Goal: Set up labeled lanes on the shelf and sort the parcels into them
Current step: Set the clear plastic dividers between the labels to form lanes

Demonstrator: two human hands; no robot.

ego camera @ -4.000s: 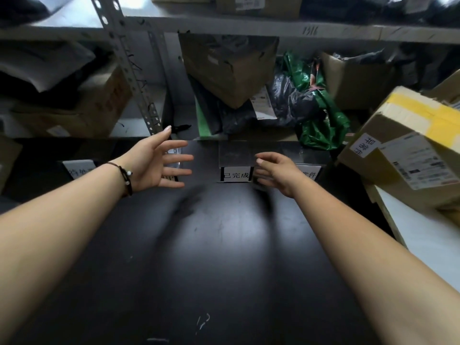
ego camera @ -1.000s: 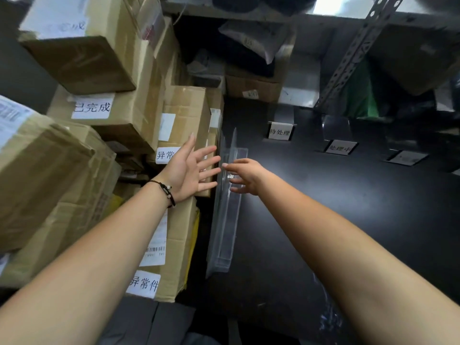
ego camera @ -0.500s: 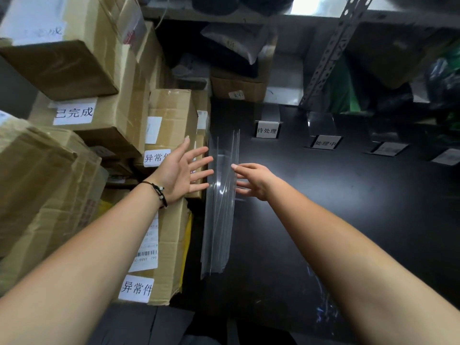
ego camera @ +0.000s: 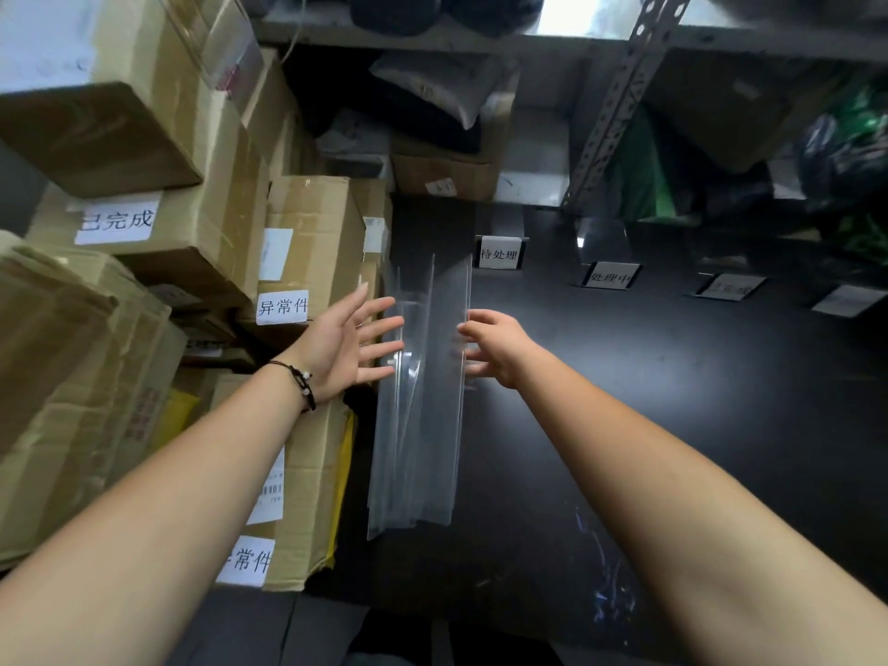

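A bundle of clear plastic dividers [ego camera: 423,425] stands on edge at the left end of the black shelf [ego camera: 672,401]. My left hand [ego camera: 346,348] is spread flat against the bundle's left side, fingers straight. My right hand [ego camera: 495,346] touches the right side with fingers slightly bent. Several labelled clear sign holders stand along the shelf's far part: one [ego camera: 499,253], another [ego camera: 609,276], a third [ego camera: 730,287]. Cardboard parcels with white labels [ego camera: 307,242] are stacked to the left of the dividers.
More stacked boxes [ego camera: 110,137] fill the left side, some tilted. A perforated metal upright [ego camera: 620,98] rises behind the shelf. Bags, a green one [ego camera: 639,180] among them, and boxes sit at the back and right. A fourth label [ego camera: 848,300] lies far right.
I turned from the shelf's middle to its left end. Over the last second the dividers were raised from leaning to nearly upright between both hands.
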